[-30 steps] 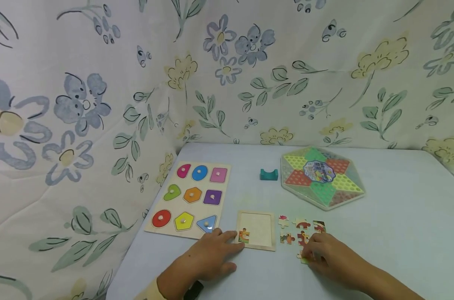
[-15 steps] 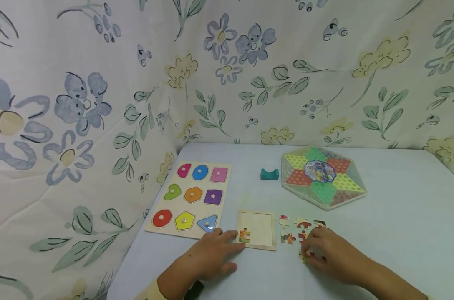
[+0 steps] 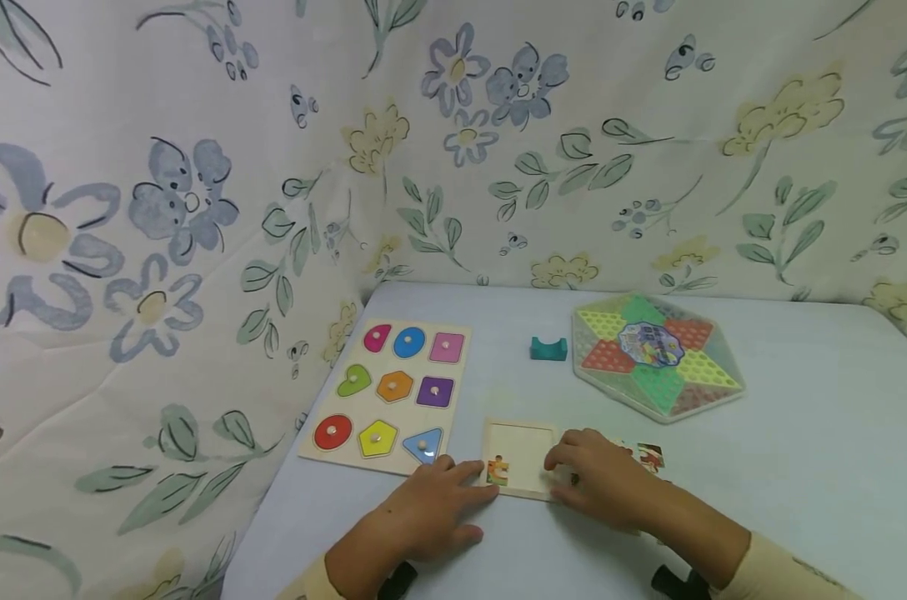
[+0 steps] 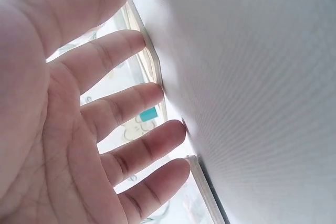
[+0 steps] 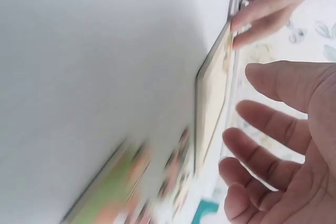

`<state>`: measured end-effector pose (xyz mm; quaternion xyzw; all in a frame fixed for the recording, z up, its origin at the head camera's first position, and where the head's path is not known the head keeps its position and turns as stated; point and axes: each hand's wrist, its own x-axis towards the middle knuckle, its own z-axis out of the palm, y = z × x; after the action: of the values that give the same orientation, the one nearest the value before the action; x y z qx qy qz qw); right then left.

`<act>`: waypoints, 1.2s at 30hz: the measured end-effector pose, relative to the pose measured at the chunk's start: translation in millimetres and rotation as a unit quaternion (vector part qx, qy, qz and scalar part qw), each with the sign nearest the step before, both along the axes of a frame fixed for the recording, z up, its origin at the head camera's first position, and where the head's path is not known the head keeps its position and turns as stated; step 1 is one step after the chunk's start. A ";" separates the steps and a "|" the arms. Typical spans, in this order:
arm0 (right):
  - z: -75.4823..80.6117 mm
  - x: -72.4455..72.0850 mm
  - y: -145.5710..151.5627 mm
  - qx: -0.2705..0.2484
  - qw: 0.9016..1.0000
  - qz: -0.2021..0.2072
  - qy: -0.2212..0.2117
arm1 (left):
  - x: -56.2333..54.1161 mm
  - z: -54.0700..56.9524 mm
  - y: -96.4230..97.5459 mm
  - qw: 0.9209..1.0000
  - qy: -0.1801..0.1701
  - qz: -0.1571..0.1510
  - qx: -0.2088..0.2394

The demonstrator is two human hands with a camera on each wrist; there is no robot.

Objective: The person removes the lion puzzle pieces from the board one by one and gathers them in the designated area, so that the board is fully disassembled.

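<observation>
A shallow wooden puzzle tray [image 3: 524,454] lies on the table with one picture jigsaw piece [image 3: 498,471] in its lower left corner. My left hand [image 3: 434,508] rests at the tray's left edge, fingers spread and fairly straight. Over the tray's right edge hovers my right hand [image 3: 607,483]. The right wrist view shows its thumb apart from loosely bent fingers [image 5: 262,161], with nothing between them. Several loose jigsaw pieces [image 3: 650,457] lie to the right of the tray, partly hidden under the right hand and forearm; they look blurred in the right wrist view.
A wooden peg board [image 3: 399,412] with coloured shapes lies left of the tray. Behind stand a small teal curved block [image 3: 548,350] and a hexagonal Chinese checkers board [image 3: 652,358]. Floral cloth [image 3: 498,208] hangs along the back and left.
My right hand has moved left from the lower right jigsaw pieces to the tray's right edge. The left hand stays at the tray. The head view has shifted slightly.
</observation>
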<state>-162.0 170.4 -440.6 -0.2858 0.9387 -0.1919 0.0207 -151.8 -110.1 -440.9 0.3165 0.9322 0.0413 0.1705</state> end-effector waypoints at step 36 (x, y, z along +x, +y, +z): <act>-6.6 -32.4 -79.7 -0.012 0.986 -0.061 -0.155 | 0.1 -1.1 -2.8 1.000 0.006 -0.008 -0.008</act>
<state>-194.4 90.7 -447.2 -0.1955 0.9374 -0.2456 0.1508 -151.7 -112.9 -442.0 0.3230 0.9310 0.0301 0.1675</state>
